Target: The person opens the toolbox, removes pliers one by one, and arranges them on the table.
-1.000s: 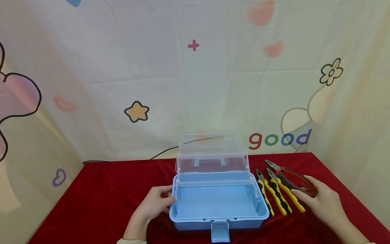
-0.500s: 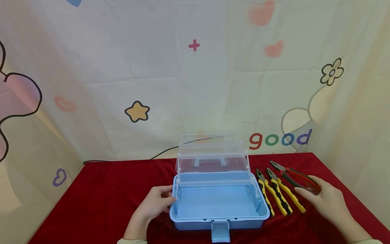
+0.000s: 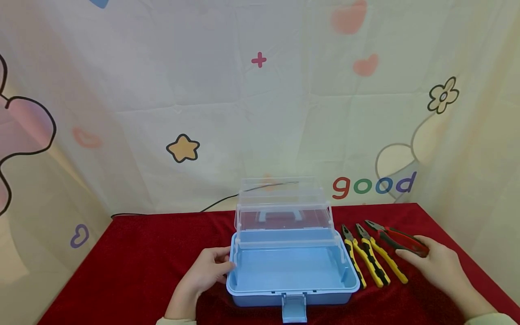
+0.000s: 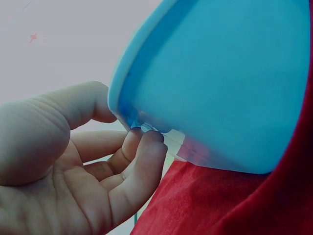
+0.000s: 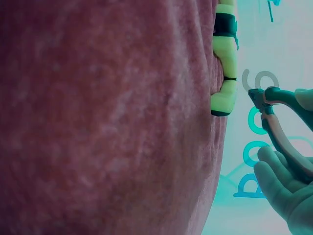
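Note:
My left hand [image 3: 205,271] holds the left side of a light-blue toolbox [image 3: 252,299], thumb at the rim. In the left wrist view the fingers curl below the edge of the blue box wall [image 4: 220,88]. The box's lid [image 3: 284,207] is clear plastic and stands raised at the back. My right hand [image 3: 440,268] grips red-and-black pliers [image 3: 380,228] by the handles, with the steel nose pointing away to the upper left. In the right wrist view these pliers [image 5: 265,100] have their handles spread, running to the thumb and fingers.
Two yellow-and-black pliers lie side by side right of the box: one [image 3: 347,234] close to its wall, the other [image 3: 363,232] nearer my right hand. The box latch [image 3: 294,308] hangs down in front. Red cloth [image 3: 154,262] covers the table; a printed curtain [image 3: 276,117] hangs behind.
My right hand and the red-and-black pliers have shifted right, and the nose of the pliers sits slightly lower. My left hand and the toolbox stay in place.

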`<state>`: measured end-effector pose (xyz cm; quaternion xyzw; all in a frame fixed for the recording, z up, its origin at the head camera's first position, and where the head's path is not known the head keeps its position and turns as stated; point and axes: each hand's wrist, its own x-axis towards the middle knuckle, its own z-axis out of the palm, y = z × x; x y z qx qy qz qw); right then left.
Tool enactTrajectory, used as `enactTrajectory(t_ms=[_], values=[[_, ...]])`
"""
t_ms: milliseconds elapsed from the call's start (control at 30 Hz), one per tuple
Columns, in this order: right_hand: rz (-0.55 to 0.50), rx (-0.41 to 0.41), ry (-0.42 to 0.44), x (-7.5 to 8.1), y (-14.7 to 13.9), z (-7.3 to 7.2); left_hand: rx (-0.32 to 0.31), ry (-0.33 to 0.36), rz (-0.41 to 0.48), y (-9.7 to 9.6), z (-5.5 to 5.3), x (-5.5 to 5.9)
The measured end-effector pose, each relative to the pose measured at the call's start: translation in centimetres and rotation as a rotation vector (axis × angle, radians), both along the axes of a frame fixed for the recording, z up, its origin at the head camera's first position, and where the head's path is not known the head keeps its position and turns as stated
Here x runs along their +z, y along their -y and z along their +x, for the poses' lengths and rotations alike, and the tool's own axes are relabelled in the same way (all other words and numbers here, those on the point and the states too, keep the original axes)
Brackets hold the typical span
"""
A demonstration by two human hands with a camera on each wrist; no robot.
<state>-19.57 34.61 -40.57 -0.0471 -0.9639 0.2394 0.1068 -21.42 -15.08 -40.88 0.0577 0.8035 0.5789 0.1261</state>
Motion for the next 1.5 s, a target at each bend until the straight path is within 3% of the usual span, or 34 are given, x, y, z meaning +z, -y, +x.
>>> enactTrajectory(t_ms=[1133, 1500], values=[[0.048, 0.034, 0.156, 0.9, -1.3, -2.1, -0.012, 0.003, 0.019, -0.1, 0.2, 0.3], [0.047, 0.048, 0.237, 0.4, -1.7, -2.4, -0.003, 0.009, 0.006, 0.1, 0.0, 0.0]])
